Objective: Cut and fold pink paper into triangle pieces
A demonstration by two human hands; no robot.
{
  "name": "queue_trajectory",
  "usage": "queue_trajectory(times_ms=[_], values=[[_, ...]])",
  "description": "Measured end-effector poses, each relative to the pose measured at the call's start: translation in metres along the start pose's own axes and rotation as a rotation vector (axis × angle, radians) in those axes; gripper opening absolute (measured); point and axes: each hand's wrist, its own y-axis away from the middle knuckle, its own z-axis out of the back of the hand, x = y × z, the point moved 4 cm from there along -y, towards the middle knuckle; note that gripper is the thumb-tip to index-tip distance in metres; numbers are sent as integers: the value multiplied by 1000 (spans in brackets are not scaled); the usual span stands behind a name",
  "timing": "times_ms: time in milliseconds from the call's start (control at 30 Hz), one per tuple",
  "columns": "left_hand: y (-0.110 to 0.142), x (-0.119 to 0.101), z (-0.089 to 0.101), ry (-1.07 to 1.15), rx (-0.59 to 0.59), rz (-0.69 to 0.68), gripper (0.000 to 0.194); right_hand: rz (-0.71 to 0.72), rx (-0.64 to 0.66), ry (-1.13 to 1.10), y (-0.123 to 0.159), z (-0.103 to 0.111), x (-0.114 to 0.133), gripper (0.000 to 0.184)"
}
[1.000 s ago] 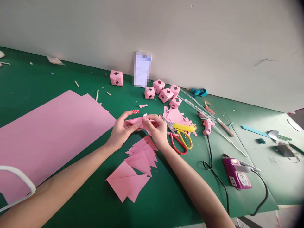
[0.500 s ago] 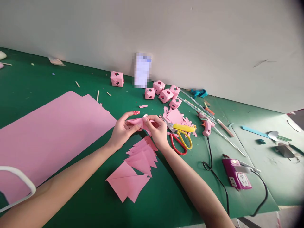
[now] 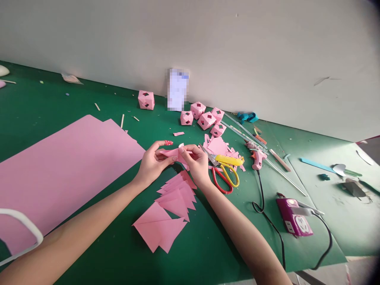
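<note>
Between my two hands is a small folded piece of pink paper [image 3: 171,152], held just above the table. My left hand [image 3: 154,162] grips its left side between thumb and fingers, with the index finger, wrapped in a red patterned bandage, stretched out above. My right hand [image 3: 196,160] pinches the right side of the paper, thumb against fingers. Below the hands lies a fanned row of pink paper squares [image 3: 162,227]. Scissors [image 3: 223,182] with red and yellow handles and a yellow utility knife [image 3: 230,160] lie right of my right hand, beside pink paper scraps [image 3: 218,145].
Large pink sheets [image 3: 74,166] cover the left of the green table. Several folded pink paper cubes [image 3: 207,120] and a phone [image 3: 178,90] stand near the wall. On the right are a pink glue gun [image 3: 257,156], clear glue sticks [image 3: 286,178] and a purple power adapter [image 3: 293,217] with cables.
The view has shifted very slightly. Both hands keep their hold on the folded paper, with barely any movement.
</note>
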Motion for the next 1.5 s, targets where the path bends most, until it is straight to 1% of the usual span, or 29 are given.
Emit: queue_trajectory(times_ms=[100, 167, 233, 267, 333, 400, 467, 567, 600, 633, 700, 767, 867, 967, 1067, 1167, 1300, 1400, 1500], values=[[0, -2, 2, -71, 21, -28, 60, -13, 5, 12, 0, 0, 0, 31], [-1, -7, 3, -227, 86, -84, 54, -25, 23, 32, 0, 0, 0, 34], [-3, -13, 4, -416, 186, -161, 45, -36, 50, 48, 1, 0, 0, 37], [-4, -16, 5, -475, 216, -190, 42, -40, 60, 52, 1, 0, 1, 37], [-6, -21, 7, -536, 232, -222, 41, -44, 68, 48, 1, 0, 3, 38], [-7, -23, 8, -498, 197, -201, 44, -41, 83, 23, 1, 0, 7, 37], [-8, -24, 8, -358, 118, -136, 51, -42, 112, -27, 1, -1, 11, 37], [-8, -24, 8, -89, -34, -37, 62, -110, 144, -100, 2, -3, 13, 51], [-7, -24, 7, -26, -77, -24, 62, -140, 151, -112, 2, -4, 12, 50], [-6, -24, 7, 16, -110, -23, 61, -163, 161, -122, 2, -5, 11, 46], [-5, -26, 6, 32, -136, -47, 55, -181, 177, -139, 2, -8, 7, 38], [-3, -26, 4, -3, -120, -80, 50, -186, 170, -151, 2, -10, 4, 37], [-3, -25, 3, -44, -70, -100, 51, -194, 137, -126, 0, -10, 2, 41], [-6, -20, 3, -29, -2, -62, 56, -170, 123, -77, -2, -8, 2, 44], [-9, -16, 4, -14, 54, -17, 62, -146, 147, -49, -2, -7, 2, 44], [-10, -13, 6, -12, 45, 15, 67, -132, 178, -33, -1, -7, 3, 41], [-8, -13, 5, -24, 50, 5, 65, -102, 164, -65, -3, -4, 7, 41], [-7, -12, 5, -12, 51, -15, 64, -123, 169, -35, -5, -1, 8, 43], [-7, -11, 5, 4, 47, -22, 63, -158, 122, -26, -6, 1, 5, 44]])
